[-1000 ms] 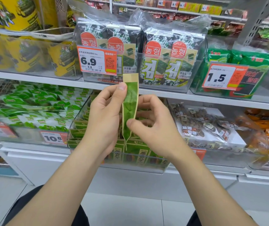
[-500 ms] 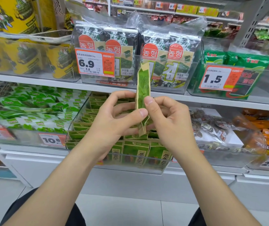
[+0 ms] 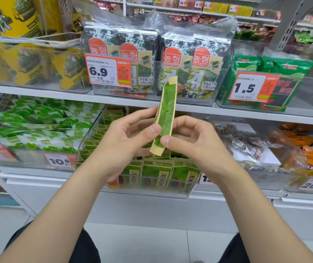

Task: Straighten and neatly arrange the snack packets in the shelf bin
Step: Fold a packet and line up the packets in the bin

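— Where is our green snack packet (image 3: 166,114)?
— Nearly upright, top leaning slightly right, in front of the shelf bin (image 3: 142,194). Our left hand (image 3: 125,143) and right hand (image 3: 195,143), equally near, pinch its lower half with their fingers (image 3: 144,114).

Upper shelf (image 3: 193,109) bears binned seaweed packs (image 3: 189,63); lower shelf bin (image 3: 142,192) holds green packets (image 3: 182,175), seemingly upright.

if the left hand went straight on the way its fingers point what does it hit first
The green snack packet, which the left hand pinches with the right hand. Its fingers point up and right; past the packet they would probably meet the right hand's fingers, though depth is unclear.
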`<state>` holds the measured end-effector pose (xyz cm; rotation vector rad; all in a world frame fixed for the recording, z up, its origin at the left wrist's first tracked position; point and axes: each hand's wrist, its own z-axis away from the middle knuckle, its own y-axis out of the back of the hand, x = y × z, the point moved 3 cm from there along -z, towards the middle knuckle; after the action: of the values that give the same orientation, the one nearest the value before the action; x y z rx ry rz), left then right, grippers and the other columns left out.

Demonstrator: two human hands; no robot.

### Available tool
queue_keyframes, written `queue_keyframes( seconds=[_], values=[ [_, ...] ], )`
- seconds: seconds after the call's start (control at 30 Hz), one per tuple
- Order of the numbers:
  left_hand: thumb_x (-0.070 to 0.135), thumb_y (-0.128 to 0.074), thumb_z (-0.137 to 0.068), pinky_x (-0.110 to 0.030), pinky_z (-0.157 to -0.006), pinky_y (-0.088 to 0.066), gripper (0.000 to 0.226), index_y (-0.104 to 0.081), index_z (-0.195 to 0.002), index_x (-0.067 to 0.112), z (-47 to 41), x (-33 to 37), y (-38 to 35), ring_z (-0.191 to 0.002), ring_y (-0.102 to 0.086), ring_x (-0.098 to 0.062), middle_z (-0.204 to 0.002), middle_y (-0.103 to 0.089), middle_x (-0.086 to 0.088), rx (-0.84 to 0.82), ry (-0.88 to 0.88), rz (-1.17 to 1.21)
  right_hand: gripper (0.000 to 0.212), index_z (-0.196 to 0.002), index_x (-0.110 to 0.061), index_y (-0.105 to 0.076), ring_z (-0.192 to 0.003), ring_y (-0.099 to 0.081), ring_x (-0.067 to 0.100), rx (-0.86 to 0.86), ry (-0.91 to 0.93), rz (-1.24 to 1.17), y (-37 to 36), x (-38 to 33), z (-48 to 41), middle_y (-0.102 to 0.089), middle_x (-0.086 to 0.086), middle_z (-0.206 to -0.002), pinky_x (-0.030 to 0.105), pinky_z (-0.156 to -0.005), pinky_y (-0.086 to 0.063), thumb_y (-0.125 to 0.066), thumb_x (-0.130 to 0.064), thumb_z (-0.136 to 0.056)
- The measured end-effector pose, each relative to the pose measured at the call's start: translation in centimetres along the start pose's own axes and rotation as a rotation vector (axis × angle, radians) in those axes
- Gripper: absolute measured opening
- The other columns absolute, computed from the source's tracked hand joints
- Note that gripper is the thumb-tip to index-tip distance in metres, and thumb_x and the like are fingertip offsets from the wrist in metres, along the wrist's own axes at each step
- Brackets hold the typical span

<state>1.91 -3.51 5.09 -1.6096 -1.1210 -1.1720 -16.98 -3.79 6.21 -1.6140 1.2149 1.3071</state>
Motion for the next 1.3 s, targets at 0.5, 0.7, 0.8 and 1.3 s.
queue_keyframes(
  seconds=[0.5, 0.7, 0.8, 1.3],
  values=[
    [0.042, -0.087, -0.072, -0.055, -0.083, -0.065, 0.057, -0.069, -0.125, 0.029, -0.3, -0.3, 1.2, -0.093, -0.079, -0.023, -0.112, -0.076, 0.001, 0.294, -0.066, -0.247, 0.031, -0.118, -0.015, -0.076, -0.085, -0.079, 0.025, 0.011, -0.139, 0.134, -0.5, 0.3, 0.0, -0.081, 0.012, -0.091, 0.046, -0.075, -0.067, -0.084, -0.020, -0.088],
    [0.033, -0.055, -0.109, -0.062, -0.094, -0.060, 0.024, -0.070, -0.118, 0.016, -0.4, -0.5, 1.3, -0.102, -0.076, -0.025, -0.110, -0.078, -0.004, 0.344, -0.042, -0.136, 0.014, -0.108, -0.010, -0.080, -0.083, -0.080, 0.021, 0.062, -0.216, 0.281, -0.1, 1.4, -0.4, -0.082, 0.006, -0.087, 0.039, -0.077, -0.067, -0.080, -0.014, -0.094],
    [0.035, -0.053, -0.111, -0.056, -0.094, -0.059, 0.028, -0.073, -0.115, 0.016, -0.4, -0.4, 1.2, -0.102, -0.074, -0.026, -0.110, -0.079, -0.008, 0.358, -0.039, -0.127, 0.020, -0.103, -0.006, -0.081, -0.085, -0.080, 0.023, 0.046, -0.246, 0.232, -0.1, 1.4, -0.2, -0.082, 0.007, -0.090, 0.039, -0.081, -0.066, -0.083, -0.021, -0.091],
    [0.027, -0.062, -0.105, -0.035, -0.067, -0.062, 0.027, -0.077, -0.092, 0.008, -0.2, -0.2, -0.9, -0.084, -0.074, -0.024, -0.093, -0.078, -0.014, 0.178, -0.047, 0.034, 0.029, -0.084, 0.004, -0.072, -0.062, -0.051, 0.019, 0.308, -0.113, 0.150, -1.8, 1.0, -0.6, -0.058, 0.020, -0.069, 0.029, -0.059, -0.040, -0.058, -0.014, -0.102]
  ],
)
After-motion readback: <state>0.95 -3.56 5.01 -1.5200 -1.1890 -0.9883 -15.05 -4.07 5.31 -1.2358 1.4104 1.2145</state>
